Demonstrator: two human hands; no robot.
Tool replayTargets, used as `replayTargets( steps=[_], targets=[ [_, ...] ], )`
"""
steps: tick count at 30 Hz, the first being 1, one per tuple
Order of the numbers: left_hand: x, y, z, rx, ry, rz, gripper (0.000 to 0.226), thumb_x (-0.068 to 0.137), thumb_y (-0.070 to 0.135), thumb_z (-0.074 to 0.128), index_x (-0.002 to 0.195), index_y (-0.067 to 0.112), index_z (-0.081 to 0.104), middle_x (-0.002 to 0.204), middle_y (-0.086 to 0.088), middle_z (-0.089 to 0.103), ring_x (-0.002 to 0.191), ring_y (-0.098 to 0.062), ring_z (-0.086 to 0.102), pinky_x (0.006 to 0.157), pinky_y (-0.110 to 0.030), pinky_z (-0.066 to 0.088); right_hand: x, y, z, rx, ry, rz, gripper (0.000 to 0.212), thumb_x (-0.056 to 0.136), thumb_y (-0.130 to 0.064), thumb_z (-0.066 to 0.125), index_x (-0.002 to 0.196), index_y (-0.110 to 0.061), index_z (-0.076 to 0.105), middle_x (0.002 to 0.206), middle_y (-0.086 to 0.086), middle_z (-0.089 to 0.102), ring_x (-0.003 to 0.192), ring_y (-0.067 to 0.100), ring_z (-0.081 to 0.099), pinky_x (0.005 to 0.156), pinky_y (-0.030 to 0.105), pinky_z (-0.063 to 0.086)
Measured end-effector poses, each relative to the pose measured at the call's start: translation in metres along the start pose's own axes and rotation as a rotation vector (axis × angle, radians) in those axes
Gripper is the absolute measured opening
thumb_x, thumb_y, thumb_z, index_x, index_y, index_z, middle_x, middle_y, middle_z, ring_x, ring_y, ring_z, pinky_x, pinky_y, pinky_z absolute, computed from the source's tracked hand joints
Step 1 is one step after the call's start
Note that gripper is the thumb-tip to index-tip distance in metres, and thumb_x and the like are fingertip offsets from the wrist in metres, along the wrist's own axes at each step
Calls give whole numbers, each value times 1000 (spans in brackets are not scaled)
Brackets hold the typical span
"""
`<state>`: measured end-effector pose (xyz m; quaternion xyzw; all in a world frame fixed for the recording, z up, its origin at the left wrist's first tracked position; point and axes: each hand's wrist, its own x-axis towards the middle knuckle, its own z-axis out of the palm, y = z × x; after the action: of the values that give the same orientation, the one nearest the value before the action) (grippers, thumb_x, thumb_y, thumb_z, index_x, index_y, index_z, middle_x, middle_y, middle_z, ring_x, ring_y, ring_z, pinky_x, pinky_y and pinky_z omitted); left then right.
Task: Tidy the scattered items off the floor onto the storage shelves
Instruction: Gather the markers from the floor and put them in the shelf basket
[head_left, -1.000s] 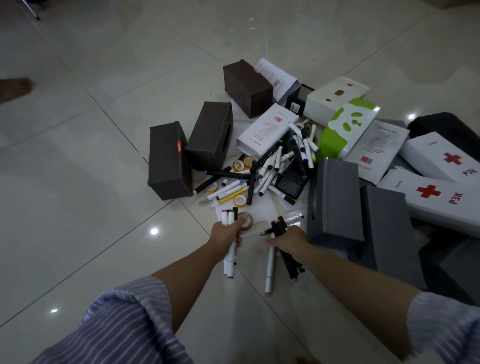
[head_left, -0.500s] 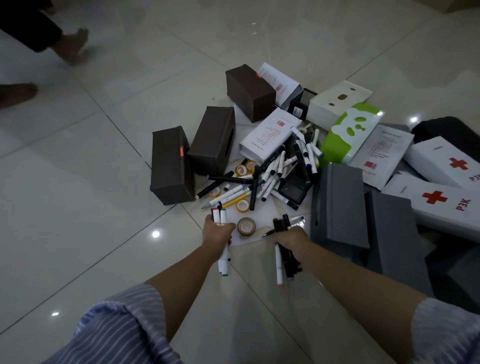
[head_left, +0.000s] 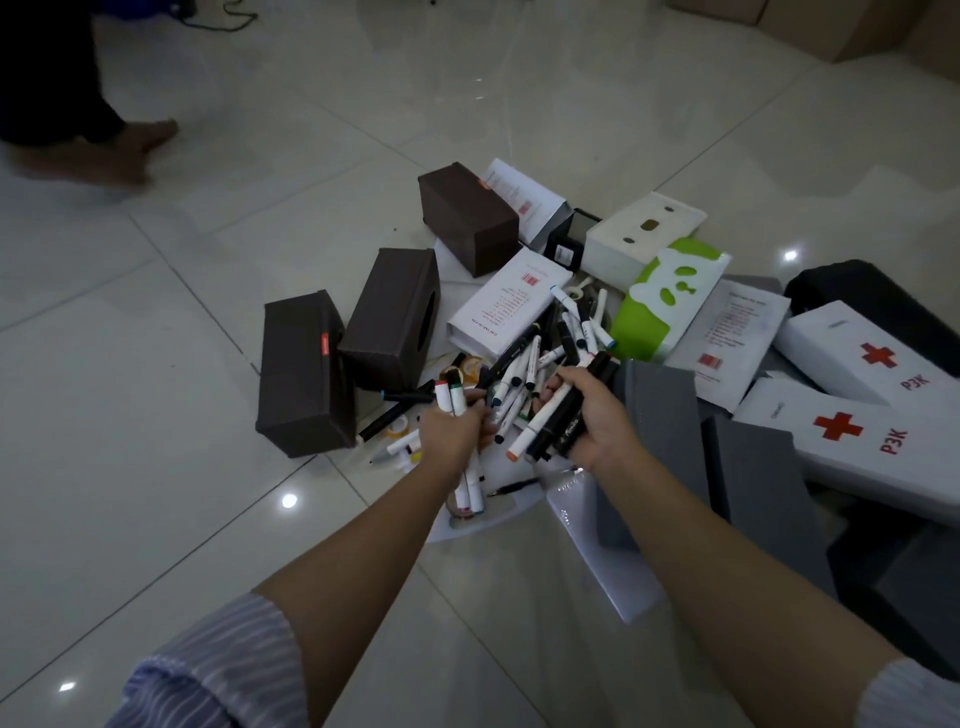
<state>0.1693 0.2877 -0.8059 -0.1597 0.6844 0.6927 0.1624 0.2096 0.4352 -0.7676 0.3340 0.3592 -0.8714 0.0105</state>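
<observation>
Left hand (head_left: 451, 428) curled round a bundle of white markers (head_left: 470, 480), coloured caps sticking up past the knuckles and the barrels hanging down below the wrist; right hand (head_left: 592, 410) clamped on a fistful of black and white markers (head_left: 553, 423), slanting down toward the left, one with an orange tip lowest; both hands close together, right over the loose marker pile (head_left: 535, 358).

Everything else placed from that marker pile: left of it, two dark brown boxes (head_left: 304, 379) lying side by side on the tiled floor (head_left: 156, 364), touching along one edge; a third dark brown box (head_left: 467, 218) beyond the pile, further off; a white printed carton (head_left: 501, 306) just behind the pile, several markers leaning against its lower end; tape rolls (head_left: 462, 366) at the pile's left edge, partly hidden by pens; right of and beyond the pile, a green and white panda box (head_left: 670, 296), with a cream box (head_left: 644, 231) behind it; grey boxes (head_left: 670, 415) just right of the pile, touching the right hand's far side; further right, two white first-aid boxes (head_left: 857, 431) marked with red crosses and "P3K"; a printed sheet (head_left: 732, 332) between panda box and first-aid boxes.

Far up left from the pile, blurred bare feet (head_left: 104, 150) of another person; striped sleeve (head_left: 223, 670) at the lower left.
</observation>
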Motion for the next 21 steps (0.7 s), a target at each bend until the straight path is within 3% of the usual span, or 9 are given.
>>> replayTargets(
  steps=[4, 6, 11, 15, 18, 21],
  targets=[
    [22, 8, 19, 227, 58, 139, 11, 85, 12, 66, 95, 11, 71, 77, -11, 71, 69, -23, 70, 67, -37, 60, 5, -16, -4, -38, 57, -87, 22, 93, -9, 58, 71, -7, 56, 59, 5, 52, 50, 15, 51, 51, 27, 49],
    [33, 9, 27, 346, 91, 155, 20, 82, 18, 70, 100, 11, 70, 86, -10, 72, 78, -23, 69, 74, -36, 58, 8, -17, -6, -114, 87, -107, 19, 92, -7, 59, 73, -6, 57, 59, 6, 52, 50, 17, 50, 50, 28, 47],
    [47, 8, 44, 588, 145, 117, 42, 81, 33, 74, 107, 2, 61, 101, -15, 67, 94, -32, 66, 79, -37, 54, 21, -13, -11, -186, 143, -89, 10, 93, -5, 61, 83, -7, 62, 63, 7, 54, 51, 18, 52, 49, 31, 46],
    [55, 3, 54, 794, 100, 218, 45, 83, 45, 72, 103, 6, 62, 94, -15, 68, 87, -33, 65, 70, -37, 53, 34, -14, -11, -207, 149, -97, 6, 92, -4, 61, 86, -4, 61, 62, 8, 55, 50, 19, 52, 49, 30, 46],
    [71, 2, 57, 844, 54, 265, 43, 77, 46, 76, 97, 9, 66, 89, -9, 70, 84, -26, 67, 63, -28, 44, 44, -15, -10, -222, 125, -116, 8, 91, -3, 61, 84, -4, 61, 61, 8, 54, 50, 20, 51, 50, 31, 46],
    [85, 14, 60, 837, -58, 177, 38, 69, 41, 85, 82, 10, 67, 75, -2, 67, 72, -19, 66, 54, -24, 39, 55, -18, -7, -236, 112, -123, 7, 91, -5, 62, 84, -6, 62, 61, 8, 54, 50, 21, 52, 54, 34, 47]
  ],
)
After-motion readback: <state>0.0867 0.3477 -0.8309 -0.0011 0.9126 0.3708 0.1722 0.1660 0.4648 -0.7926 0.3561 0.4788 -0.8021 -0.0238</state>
